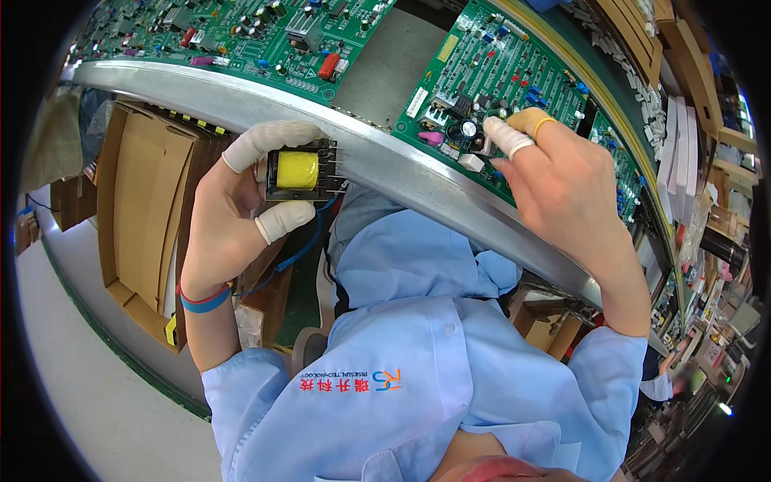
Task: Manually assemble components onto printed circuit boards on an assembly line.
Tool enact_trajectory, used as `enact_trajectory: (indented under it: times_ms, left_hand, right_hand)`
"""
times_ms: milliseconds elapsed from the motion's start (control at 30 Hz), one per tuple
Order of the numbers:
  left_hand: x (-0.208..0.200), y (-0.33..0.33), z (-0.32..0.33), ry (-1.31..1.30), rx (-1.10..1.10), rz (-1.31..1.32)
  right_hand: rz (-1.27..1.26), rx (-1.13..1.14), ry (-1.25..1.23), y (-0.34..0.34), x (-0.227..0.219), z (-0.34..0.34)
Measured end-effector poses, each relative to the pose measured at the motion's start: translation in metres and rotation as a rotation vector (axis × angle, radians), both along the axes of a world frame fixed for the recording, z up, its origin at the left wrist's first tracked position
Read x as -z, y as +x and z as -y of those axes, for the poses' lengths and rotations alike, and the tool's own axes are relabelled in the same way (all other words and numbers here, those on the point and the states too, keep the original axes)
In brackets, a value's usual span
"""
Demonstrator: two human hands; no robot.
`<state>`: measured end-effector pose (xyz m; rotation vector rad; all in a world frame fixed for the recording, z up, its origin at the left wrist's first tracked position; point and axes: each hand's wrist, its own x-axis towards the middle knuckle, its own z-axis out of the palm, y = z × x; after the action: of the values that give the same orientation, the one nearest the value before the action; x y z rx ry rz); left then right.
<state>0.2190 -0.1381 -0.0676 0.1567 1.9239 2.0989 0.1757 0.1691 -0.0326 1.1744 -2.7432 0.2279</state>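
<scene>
Past blue shirt (458, 353), held transformer (296, 169) in wide-curled left hand (223, 221), left of green board (482, 76) beneath bunched right hand (562, 173), hold unclear.

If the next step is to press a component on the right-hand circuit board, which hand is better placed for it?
Probably the right hand: its fingers reach over that green circuit board. The left hand is occupied, holding the yellow-wrapped transformer away from that board.

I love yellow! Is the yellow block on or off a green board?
Off: the left hand holds the yellow block, its bare pins showing.
</scene>
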Motion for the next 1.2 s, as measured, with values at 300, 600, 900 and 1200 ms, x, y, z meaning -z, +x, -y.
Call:
enact_trajectory:
  times_ms: [300, 600, 900, 1200]
  left_hand:
    - [0.002, -0.002, -0.002, -0.049, 0.026, -0.015]
    - [0.003, -0.003, -0.009, 0.065, 0.031, -0.045]
    - [-0.005, -0.003, -0.027, 0.057, 0.111, -0.078]
    - [0.001, -0.011, -0.029, 0.064, 0.106, -0.075]
  right_hand:
    - [0.07, 0.038, -0.005, 0.003, 0.0, -0.001]
    - [0.087, 0.138, -0.062, 0.012, 0.007, -0.002]
    - [0.081, -0.019, -0.077, -0.002, 0.006, -0.009]
    - [0.058, 0.04, -0.052, 0.006, 0.007, -0.003]
